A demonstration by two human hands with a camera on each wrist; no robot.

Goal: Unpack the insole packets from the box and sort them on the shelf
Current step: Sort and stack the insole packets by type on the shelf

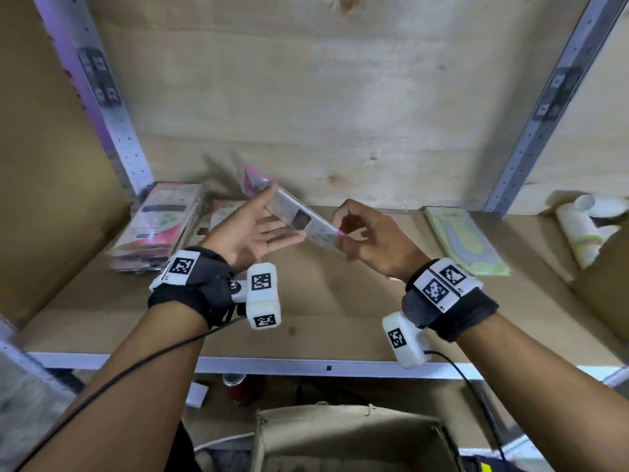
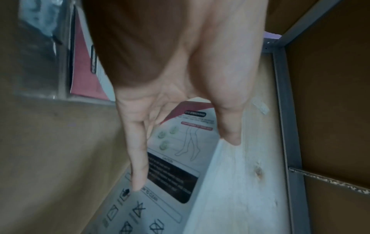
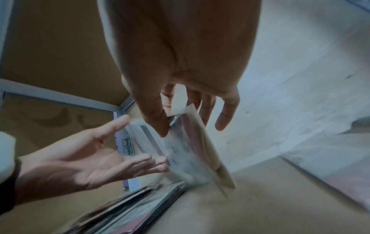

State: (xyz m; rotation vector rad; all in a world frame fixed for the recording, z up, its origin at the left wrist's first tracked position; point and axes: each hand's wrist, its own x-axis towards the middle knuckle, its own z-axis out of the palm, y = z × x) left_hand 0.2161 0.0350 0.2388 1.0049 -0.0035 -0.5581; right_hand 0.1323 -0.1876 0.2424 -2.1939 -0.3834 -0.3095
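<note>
**Insole packet held between two hands above the shelf**

The right hand [image 1: 371, 240] is pinching the near end of an insole packet [image 1: 299, 218], its thumb and forefinger closing on the pink-edged corner while the other fingers are hanging loosely spread behind it. In the right wrist view the thumb [image 3: 158, 120] is pressing on the clear wrapper from the front. The left hand [image 1: 252, 233] is lying palm-up and flat at about nine o'clock from the packet, fingers straight and slightly fanned, their tips touching the packet's underside; the thumb is reaching along its far edge. The left wrist view is showing the packet's printed back, with leg drawings and washing symbols, beyond the straight fingers [image 2: 138, 158].

The packet is being held in the air over the shelf [image 1: 306, 301], tilted, with its pink top end pointing toward eleven o'clock and the wooden back panel [image 1: 306, 97].

At nine o'clock on the shelf a stack of pink packets [image 1: 160, 226] is lying flat. At three o'clock a green packet [image 1: 466, 240] is lying alone, and farther right some white rolls [image 1: 585, 219] are resting by a cardboard edge. At six o'clock, below the shelf rail, the cardboard box [image 1: 350, 434] is standing open.
</note>
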